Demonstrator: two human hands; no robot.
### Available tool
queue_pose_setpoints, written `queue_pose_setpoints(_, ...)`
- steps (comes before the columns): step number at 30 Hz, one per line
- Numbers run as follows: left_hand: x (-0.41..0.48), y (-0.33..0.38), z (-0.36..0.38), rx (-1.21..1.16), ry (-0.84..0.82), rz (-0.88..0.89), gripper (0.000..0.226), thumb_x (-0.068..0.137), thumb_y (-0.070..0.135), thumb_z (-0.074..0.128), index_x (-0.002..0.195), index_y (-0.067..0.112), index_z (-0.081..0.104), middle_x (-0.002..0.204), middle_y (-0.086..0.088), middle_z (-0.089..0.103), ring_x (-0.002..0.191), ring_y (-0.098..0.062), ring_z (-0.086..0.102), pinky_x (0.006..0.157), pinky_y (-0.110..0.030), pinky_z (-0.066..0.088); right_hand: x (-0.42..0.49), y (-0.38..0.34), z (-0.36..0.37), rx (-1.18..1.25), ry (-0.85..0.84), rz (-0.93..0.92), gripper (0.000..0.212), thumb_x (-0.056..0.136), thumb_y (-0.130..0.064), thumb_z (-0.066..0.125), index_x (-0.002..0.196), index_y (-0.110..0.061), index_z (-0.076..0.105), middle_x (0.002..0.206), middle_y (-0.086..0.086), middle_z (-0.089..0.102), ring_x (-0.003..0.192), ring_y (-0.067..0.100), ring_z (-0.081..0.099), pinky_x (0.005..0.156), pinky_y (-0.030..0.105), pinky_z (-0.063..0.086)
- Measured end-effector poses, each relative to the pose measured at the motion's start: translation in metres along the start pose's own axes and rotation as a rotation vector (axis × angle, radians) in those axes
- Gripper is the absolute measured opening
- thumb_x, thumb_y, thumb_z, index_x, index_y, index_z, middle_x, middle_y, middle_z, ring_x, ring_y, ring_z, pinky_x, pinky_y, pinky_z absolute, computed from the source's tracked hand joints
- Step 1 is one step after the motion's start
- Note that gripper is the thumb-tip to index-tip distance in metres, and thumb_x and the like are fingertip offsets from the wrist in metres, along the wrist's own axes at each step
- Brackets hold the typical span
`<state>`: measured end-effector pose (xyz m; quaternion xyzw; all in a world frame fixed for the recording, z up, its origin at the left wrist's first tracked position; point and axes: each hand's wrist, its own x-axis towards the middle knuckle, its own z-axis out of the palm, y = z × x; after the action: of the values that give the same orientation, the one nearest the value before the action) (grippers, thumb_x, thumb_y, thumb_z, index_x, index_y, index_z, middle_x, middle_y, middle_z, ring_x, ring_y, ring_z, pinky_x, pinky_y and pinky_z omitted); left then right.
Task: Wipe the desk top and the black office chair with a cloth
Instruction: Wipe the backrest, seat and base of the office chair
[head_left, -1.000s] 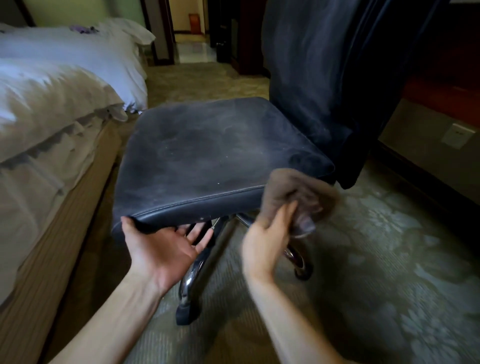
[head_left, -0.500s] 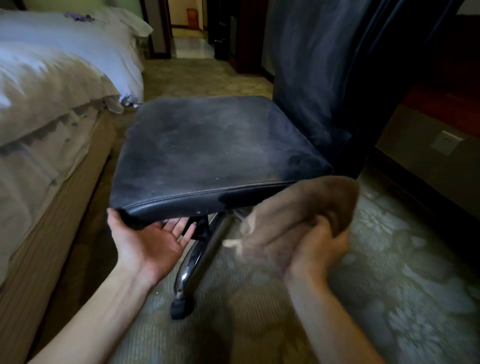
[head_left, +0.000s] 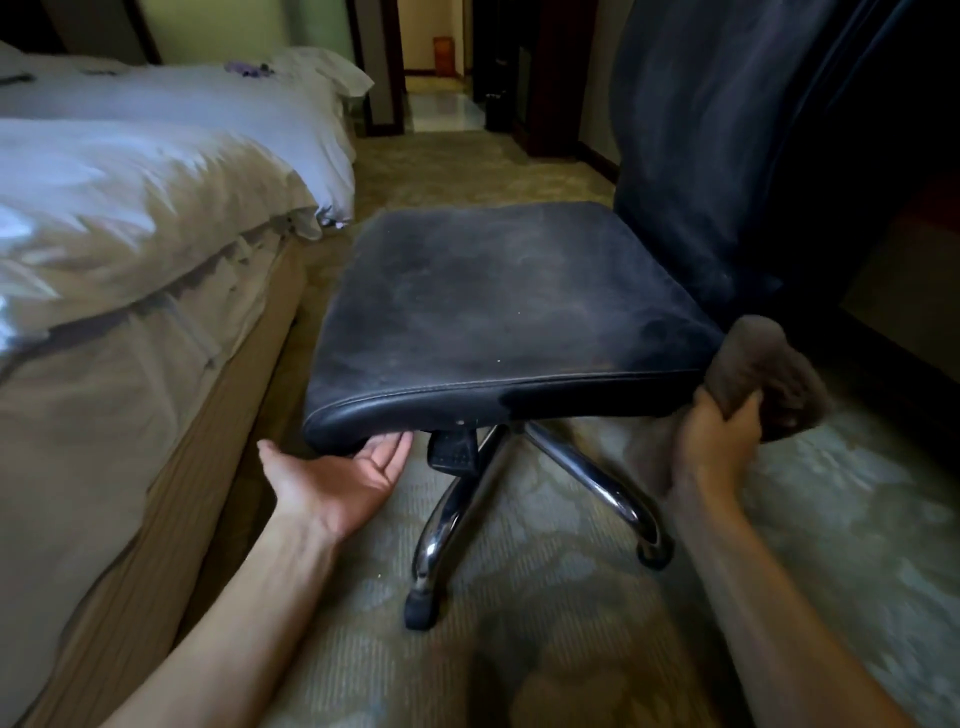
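The black office chair (head_left: 498, 306) stands in the middle, its dusty seat facing me and its tall backrest at the right. My left hand (head_left: 340, 475) lies palm up under the seat's front left corner, fingers straight and touching the underside. My right hand (head_left: 719, 439) grips a bunched brown cloth (head_left: 761, 371) at the seat's front right corner, the cloth touching the seat edge. The desk is not clearly in view.
A bed (head_left: 135, 270) with white bedding stands close on the left. The chair's chrome legs (head_left: 587, 467) and castors spread over patterned carpet (head_left: 857, 499) below the seat. A dark piece of furniture is behind the backrest at the right. A doorway opens at the back.
My right hand with the cloth has moved right along the seat's front edge to its right corner. My left hand has stayed under the front left corner.
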<state>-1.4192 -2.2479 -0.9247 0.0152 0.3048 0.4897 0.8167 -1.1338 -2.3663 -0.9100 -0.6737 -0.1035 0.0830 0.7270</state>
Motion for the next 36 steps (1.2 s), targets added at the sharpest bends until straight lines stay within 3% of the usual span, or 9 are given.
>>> queue_pose_setpoints(4, -0.004, -0.006, -0.001, 0.037, 0.024, 0.006, 0.103, 0.086, 0.089, 0.027, 0.147, 0.009, 0.045, 0.122, -0.035, 0.066, 0.109, -0.046, 0.070, 0.105, -0.053, 0.051, -0.026, 0.013, 0.011, -0.017, 0.003, -0.065, 0.064, 0.101, -0.004, 0.049, 0.160, -0.025, 0.035, 0.159, 0.004, 0.045, 0.143, 0.015, 0.040, 0.103, 0.010, 0.024)
queue_pose_setpoints(9, -0.006, -0.018, -0.001, 0.108, 0.054, 0.066, 0.095, 0.086, 0.088, 0.031, 0.150, 0.018, 0.043, 0.125, -0.031, 0.067, 0.110, -0.041, 0.071, 0.109, -0.052, 0.048, -0.098, 0.026, 0.032, -0.268, -0.147, -0.234, 0.054, 0.099, -0.016, 0.040, 0.152, -0.014, 0.049, 0.164, 0.011, 0.037, 0.154, 0.030, 0.030, 0.125, 0.041, 0.022)
queue_pose_setpoints(13, -0.008, -0.026, -0.006, 0.166, 0.088, 0.013, 0.103, 0.082, 0.091, 0.031, 0.145, 0.012, 0.048, 0.125, -0.028, 0.068, 0.108, -0.043, 0.071, 0.097, -0.058, 0.053, -0.173, 0.040, 0.040, -0.380, -0.608, -0.428, 0.051, 0.092, -0.020, 0.049, 0.141, -0.017, 0.062, 0.153, 0.004, 0.054, 0.145, 0.023, 0.046, 0.120, 0.031, 0.032)
queue_pose_setpoints(16, -0.008, -0.020, -0.015, 0.249, 0.104, -0.047, 0.106, 0.080, 0.093, 0.031, 0.127, 0.003, 0.062, 0.115, -0.032, 0.070, 0.098, -0.049, 0.072, 0.079, -0.059, 0.057, -0.199, 0.040, 0.040, -0.296, -0.862, -0.240, 0.041, 0.100, -0.027, 0.052, 0.139, -0.032, 0.062, 0.140, -0.011, 0.064, 0.132, 0.007, 0.055, 0.115, 0.022, 0.039)
queue_pose_setpoints(19, 0.000, -0.006, -0.023, 0.287, 0.187, -0.064, 0.103, 0.087, 0.088, 0.020, 0.145, 0.008, 0.051, 0.133, -0.026, 0.063, 0.124, -0.040, 0.061, 0.113, -0.055, 0.040, -0.188, 0.026, 0.041, -0.002, -0.595, 0.157, 0.028, 0.098, -0.003, 0.060, 0.112, -0.022, 0.075, 0.104, -0.006, 0.078, 0.103, 0.010, 0.071, 0.095, 0.029, 0.055)
queue_pose_setpoints(21, 0.007, 0.012, -0.030, 0.343, 0.308, -0.036, 0.095, 0.095, 0.080, 0.013, 0.145, 0.007, 0.049, 0.140, -0.022, 0.058, 0.122, -0.034, 0.058, 0.111, -0.048, 0.040, -0.170, 0.014, 0.033, 0.153, -0.343, 0.297, 0.031, 0.093, 0.009, 0.057, 0.094, -0.018, 0.072, 0.097, 0.003, 0.077, 0.097, 0.022, 0.073, 0.090, 0.034, 0.057)
queue_pose_setpoints(24, 0.015, 0.040, -0.033, 0.417, 0.309, -0.016, 0.086, 0.101, 0.071, 0.011, 0.137, 0.007, 0.055, 0.144, -0.018, 0.057, 0.109, -0.034, 0.060, 0.098, -0.044, 0.042, -0.134, 0.001, 0.011, 0.357, -0.057, 0.433, 0.030, 0.092, -0.005, 0.061, 0.119, -0.015, 0.068, 0.111, 0.014, 0.074, 0.094, 0.034, 0.075, 0.082, 0.049, 0.063)
queue_pose_setpoints(28, 0.028, 0.054, -0.028, 0.473, 0.157, -0.051, 0.089, 0.100, 0.073, 0.015, 0.146, 0.005, 0.051, 0.143, -0.019, 0.059, 0.133, -0.034, 0.056, 0.107, -0.050, 0.042, -0.078, -0.014, -0.010, 0.394, 0.192, 0.190, 0.047, 0.087, -0.010, 0.056, 0.134, -0.010, 0.064, 0.115, 0.008, 0.073, 0.094, 0.017, 0.075, 0.086, 0.041, 0.063)
queue_pose_setpoints(36, 0.027, 0.029, -0.015, 0.357, 0.022, -0.061, 0.099, 0.089, 0.087, 0.027, 0.133, 0.005, 0.060, 0.122, -0.020, 0.072, 0.102, -0.037, 0.074, 0.089, -0.047, 0.051, -0.014, -0.002, -0.015, 0.137, 0.087, 0.019, 0.047, 0.092, -0.021, 0.053, 0.138, -0.029, 0.059, 0.111, -0.025, 0.062, 0.111, 0.008, 0.061, 0.100, 0.028, 0.045)
